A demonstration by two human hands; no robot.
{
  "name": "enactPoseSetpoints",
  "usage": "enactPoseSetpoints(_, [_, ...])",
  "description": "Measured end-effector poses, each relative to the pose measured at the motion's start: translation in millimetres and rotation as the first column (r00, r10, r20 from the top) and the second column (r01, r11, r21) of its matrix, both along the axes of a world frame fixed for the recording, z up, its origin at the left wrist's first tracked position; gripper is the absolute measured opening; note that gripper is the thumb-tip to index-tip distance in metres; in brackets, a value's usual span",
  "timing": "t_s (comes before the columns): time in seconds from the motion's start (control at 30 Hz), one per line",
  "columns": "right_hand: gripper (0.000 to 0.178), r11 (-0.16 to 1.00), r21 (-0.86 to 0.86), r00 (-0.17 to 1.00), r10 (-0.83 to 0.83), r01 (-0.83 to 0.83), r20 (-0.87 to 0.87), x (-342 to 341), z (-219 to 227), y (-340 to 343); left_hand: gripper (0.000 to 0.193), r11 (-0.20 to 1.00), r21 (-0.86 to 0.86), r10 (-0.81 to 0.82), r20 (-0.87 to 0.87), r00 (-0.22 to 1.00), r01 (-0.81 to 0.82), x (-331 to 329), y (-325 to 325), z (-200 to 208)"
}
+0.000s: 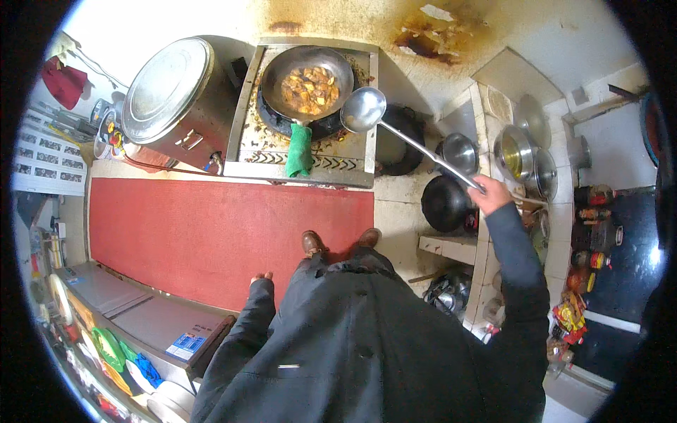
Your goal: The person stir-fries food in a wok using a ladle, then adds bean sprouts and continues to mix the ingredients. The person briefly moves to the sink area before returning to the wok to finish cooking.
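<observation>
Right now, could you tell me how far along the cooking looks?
Done: the wok sits on the burner, already filled with browned chunks in sauce, a green cloth wrapped on its handle. In hand: the right hand holds a long ladle, its bowl beside the wok's rim, contents unclear. The left hand hangs free. Left: the food is not yet out of the wok.

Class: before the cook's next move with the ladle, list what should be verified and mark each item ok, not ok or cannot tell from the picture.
1. Right hand grips the ladle handle end: ok.
2. Ladle bowl empty: cannot tell, only its back shows.
3. Wok sits on the burner, food inside: ok.
4. Green cloth wraps the wok handle: ok.
5. Left hand free, hanging at the side: ok.
6. Flame lit: cannot tell.
</observation>
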State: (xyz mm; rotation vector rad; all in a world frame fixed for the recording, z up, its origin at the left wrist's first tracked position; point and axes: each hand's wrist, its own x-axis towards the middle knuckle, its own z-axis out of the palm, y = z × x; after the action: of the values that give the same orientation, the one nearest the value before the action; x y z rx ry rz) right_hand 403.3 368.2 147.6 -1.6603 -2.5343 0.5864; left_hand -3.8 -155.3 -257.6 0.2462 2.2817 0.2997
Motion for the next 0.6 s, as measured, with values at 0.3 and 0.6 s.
enactPoseSetpoints(0.3, [0.021, 0.987, -0.061, 0.988, 0.145, -0.148, -0.062, 7.4, 187.8, -13.8, 0.046, 0.939, 0.247, 0.232, 0.053, 0.971, -0.238, 10.7, 56.5, -17.5])
enactPoseSetpoints(0.6, [0.027, 0.929, 0.117, 0.921, 0.318, -0.350, 0.225, 27.4, 318.2, -27.9, 0.045, 0.958, 0.147, 0.235, 0.095, 0.967, -0.247, 8.8, 46.1, -18.4])
